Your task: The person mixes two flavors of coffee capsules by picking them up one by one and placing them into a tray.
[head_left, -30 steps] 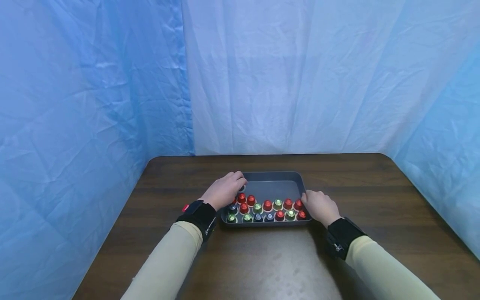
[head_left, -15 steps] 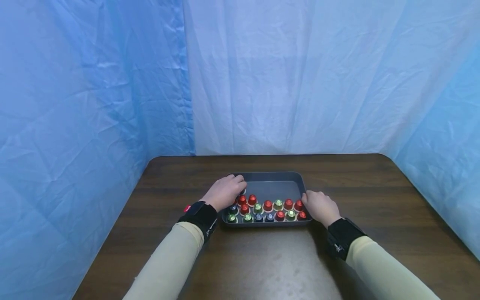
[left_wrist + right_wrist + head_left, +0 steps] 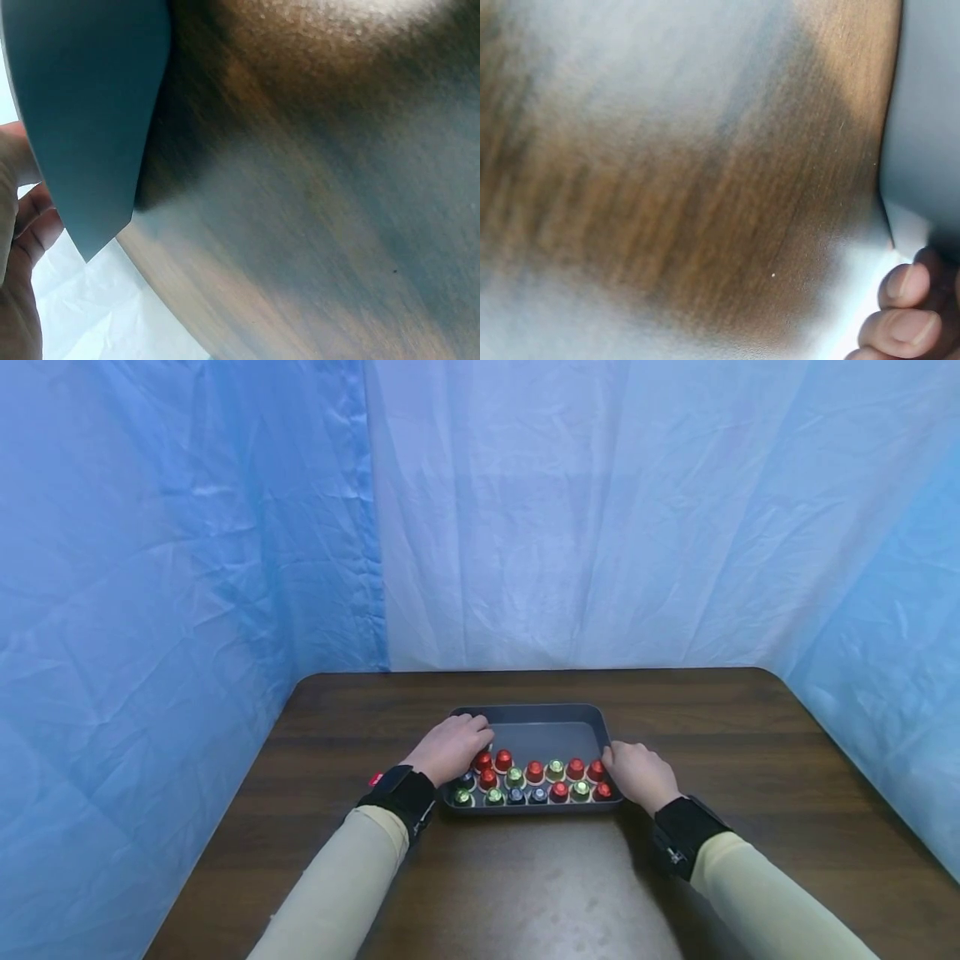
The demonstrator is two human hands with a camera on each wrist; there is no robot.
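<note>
A dark grey baking tray (image 3: 543, 807) lies on the table, seen in the head view. In its near half stand several coffee capsules: red ones (image 3: 535, 771), green ones (image 3: 494, 796) and dark blue ones (image 3: 538, 795). My left hand (image 3: 452, 748) reaches over the tray's left side, fingers bent down, pinching a coffee capsule; only a sliver of its pale rim peeks out beneath the fingertips. At the tray's right edge my right hand (image 3: 641, 774) grips the rim. The wrist views catch the tray's outer wall (image 3: 90, 112) and fingers (image 3: 904, 330) beside it.
The brown wooden table (image 3: 525, 893) extends around the tray on all sides. Blue-white sheeting (image 3: 570, 527) hangs behind the table and along both sides. The far half of the tray's floor shows bare grey.
My left hand has come slightly nearer to me over the tray, and the capsule under its fingertips is now more hidden. The right hand keeps its place on the rim.
</note>
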